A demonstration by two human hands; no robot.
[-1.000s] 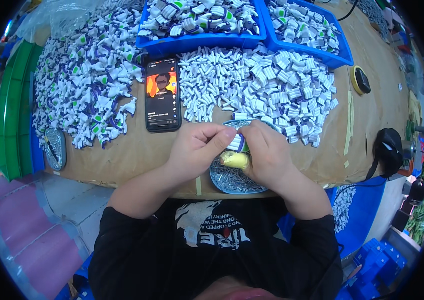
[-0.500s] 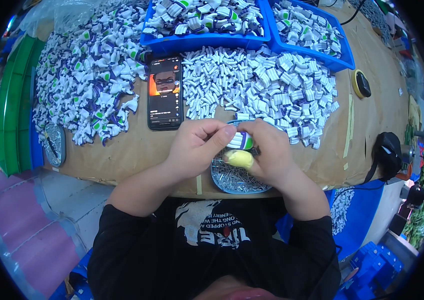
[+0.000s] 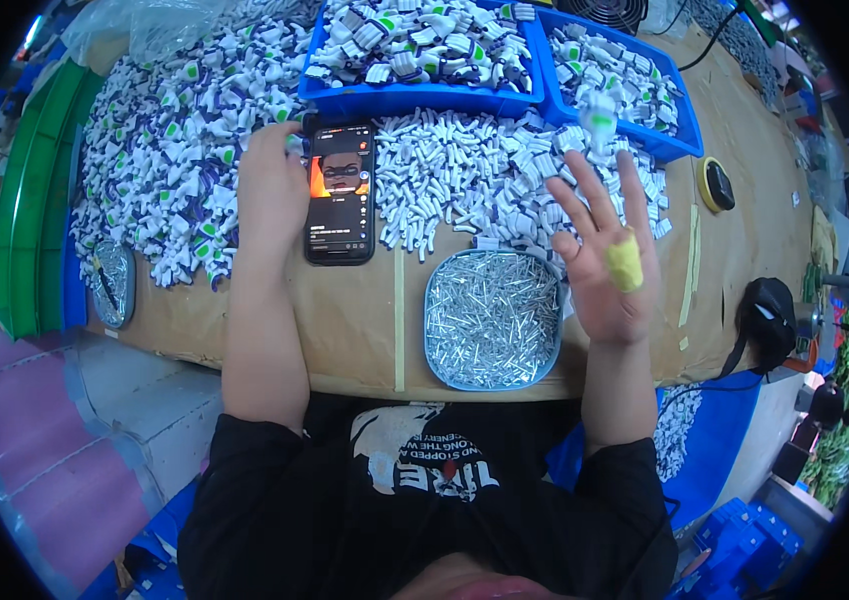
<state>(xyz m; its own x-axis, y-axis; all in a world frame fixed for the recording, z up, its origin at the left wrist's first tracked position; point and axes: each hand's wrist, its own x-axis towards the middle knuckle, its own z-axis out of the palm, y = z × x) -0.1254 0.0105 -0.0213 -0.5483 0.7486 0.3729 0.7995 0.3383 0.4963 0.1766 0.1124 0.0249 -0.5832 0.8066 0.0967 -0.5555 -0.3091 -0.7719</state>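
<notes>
My left hand (image 3: 270,195) lies on the heap of small white, purple and green plastic pieces (image 3: 170,170), just left of a black phone (image 3: 341,195) with a lit screen. Its fingertips are bent down among the pieces, so whether they grip one is hidden. My right hand (image 3: 605,255) hovers palm up with its fingers spread and empty, a yellow wrap (image 3: 625,262) on one finger. Just past its fingertips, a blurred white and green piece (image 3: 600,108) shows over the right blue bin (image 3: 675,148). An oval tray of metal pins (image 3: 491,318) sits between my hands.
A second heap of white pieces (image 3: 465,175) lies behind the tray. Another blue bin (image 3: 425,98) of finished pieces stands at the back. A green tub rim (image 3: 30,190) is at the left, a small metal dish (image 3: 115,285) beside it, and a black device (image 3: 767,315) at the right edge.
Both hands were together over the pin tray, working on one piece. Now they have parted: the left has gone to the left heap, the right has opened toward the right bin.
</notes>
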